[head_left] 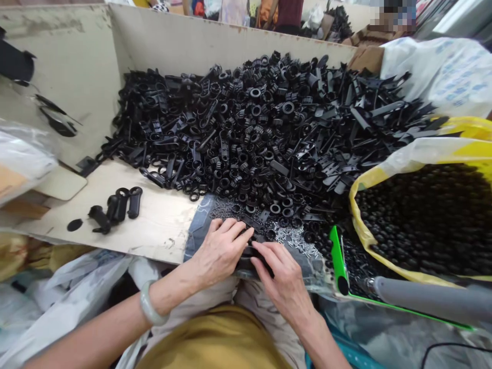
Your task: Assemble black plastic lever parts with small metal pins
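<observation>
While fingers (266,249) of left hand (220,252) and right hand (283,270) grip it, black plastic part (246,260): uniformly dark, outline mostly hidden.

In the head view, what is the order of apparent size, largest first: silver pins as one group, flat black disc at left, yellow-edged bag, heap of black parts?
1. Heap of black parts
2. Yellow-edged bag, though the picture's right edge cuts it off
3. Silver pins, as one group
4. Flat black disc

Pale worktop (154,233), dark sheet (195,225) along its near edge, heaped black plastic parts (246,123), scattered silver pins (294,238), black disc (75,224).
</observation>
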Demonstrator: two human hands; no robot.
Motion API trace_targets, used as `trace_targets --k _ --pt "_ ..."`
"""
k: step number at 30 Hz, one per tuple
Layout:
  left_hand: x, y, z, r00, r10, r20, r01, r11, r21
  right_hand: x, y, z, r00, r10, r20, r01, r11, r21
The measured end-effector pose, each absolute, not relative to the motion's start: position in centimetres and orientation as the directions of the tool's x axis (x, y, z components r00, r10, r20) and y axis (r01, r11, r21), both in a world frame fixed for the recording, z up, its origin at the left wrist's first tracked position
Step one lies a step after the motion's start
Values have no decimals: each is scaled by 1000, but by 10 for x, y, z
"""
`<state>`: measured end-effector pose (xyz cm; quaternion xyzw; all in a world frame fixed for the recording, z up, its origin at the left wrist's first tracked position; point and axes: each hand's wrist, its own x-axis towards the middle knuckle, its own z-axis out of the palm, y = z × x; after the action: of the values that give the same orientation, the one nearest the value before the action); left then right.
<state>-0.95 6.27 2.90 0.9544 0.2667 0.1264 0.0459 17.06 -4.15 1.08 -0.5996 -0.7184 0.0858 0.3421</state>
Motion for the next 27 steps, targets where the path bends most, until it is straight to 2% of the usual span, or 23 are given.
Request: trace_targets --k 6,11,16,20,27 --pt "-18 40 28 769 558 314 527 -830 185 167 -47 4 23 912 408 780 239 -579" --pt "-23 24 17 768 579 274 558 -815 156 164 -47 4 0 878 478 798 288 -529" --pt "-33 28 17 792 573 211 540 -818 198 165 -56 8 69 883 464 788 238 -568" --pt "-34 33 19 820 546 169 501 -830 246 158 -52 8 31 870 493 752 304 -584" --pt "-33 27 8 798 558 227 512 -827 230 144 -38 10 8 893 450 734 301 -609"
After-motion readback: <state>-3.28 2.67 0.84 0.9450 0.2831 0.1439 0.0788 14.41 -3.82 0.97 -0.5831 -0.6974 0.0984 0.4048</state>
